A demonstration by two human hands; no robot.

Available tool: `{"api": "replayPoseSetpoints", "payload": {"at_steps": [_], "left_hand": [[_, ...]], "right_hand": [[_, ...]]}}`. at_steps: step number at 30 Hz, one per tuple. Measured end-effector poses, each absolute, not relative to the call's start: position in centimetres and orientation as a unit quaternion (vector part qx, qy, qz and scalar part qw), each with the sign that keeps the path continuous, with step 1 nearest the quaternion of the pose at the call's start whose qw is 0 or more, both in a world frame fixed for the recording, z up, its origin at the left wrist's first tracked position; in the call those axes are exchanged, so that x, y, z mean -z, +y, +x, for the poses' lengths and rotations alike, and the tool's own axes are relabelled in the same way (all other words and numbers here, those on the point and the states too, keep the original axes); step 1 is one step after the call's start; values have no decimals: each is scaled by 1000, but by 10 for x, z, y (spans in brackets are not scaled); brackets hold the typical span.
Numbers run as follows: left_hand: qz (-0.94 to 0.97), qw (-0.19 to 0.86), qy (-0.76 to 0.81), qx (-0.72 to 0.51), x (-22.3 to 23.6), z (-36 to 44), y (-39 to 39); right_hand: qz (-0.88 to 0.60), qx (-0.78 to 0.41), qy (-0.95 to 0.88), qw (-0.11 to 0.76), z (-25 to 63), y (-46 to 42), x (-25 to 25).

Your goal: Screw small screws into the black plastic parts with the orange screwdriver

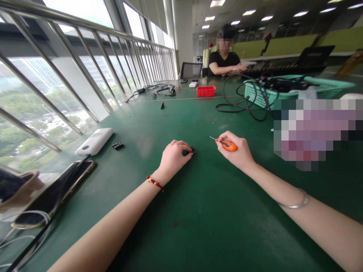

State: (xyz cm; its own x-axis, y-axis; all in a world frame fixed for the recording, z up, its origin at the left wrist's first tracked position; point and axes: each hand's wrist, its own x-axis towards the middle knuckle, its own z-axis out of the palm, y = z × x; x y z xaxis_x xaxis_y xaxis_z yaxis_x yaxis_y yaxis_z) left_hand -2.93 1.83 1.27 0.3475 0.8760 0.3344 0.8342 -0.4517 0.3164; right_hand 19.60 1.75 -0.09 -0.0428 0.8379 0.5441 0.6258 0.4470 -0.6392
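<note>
My right hand (234, 149) is closed around a screwdriver (229, 146) with an orange and black handle; its thin metal shaft points left, toward my other hand. Low over the green table (187, 211), my left hand (175, 155) pinches a small black part (193, 150) between thumb and fingertips. Fingers cover most of that part, so its kind cannot be made out. A gap of bare tabletop lies between the screwdriver tip and the black part.
Left of my arm are a small black piece (118, 146), a white power bank (95, 141) and a phone (56, 192) with cables. Farther back stand a red bin (205, 91) and a teal basket (255, 95) with black cables. A person (225, 60) sits across the table.
</note>
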Motion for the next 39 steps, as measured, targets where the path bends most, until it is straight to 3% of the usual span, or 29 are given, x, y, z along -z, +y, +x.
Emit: {"api": "replayPoseSetpoints", "payload": {"at_steps": [8,15,22,39], "left_hand": [[725,-37,668,-165,-30,-123,7],[592,-34,799,-103,-46,-175,-6],[588,-80,779,-200,-55,-184,-7],[586,-11,792,-170,-50,-191,0]], "right_hand": [[-501,-105,-727,458,194,16,1],[-496,-109,-728,460,193,14,1],[-495,-113,-731,456,193,13,1],[-494,-112,-731,457,192,13,1]]}}
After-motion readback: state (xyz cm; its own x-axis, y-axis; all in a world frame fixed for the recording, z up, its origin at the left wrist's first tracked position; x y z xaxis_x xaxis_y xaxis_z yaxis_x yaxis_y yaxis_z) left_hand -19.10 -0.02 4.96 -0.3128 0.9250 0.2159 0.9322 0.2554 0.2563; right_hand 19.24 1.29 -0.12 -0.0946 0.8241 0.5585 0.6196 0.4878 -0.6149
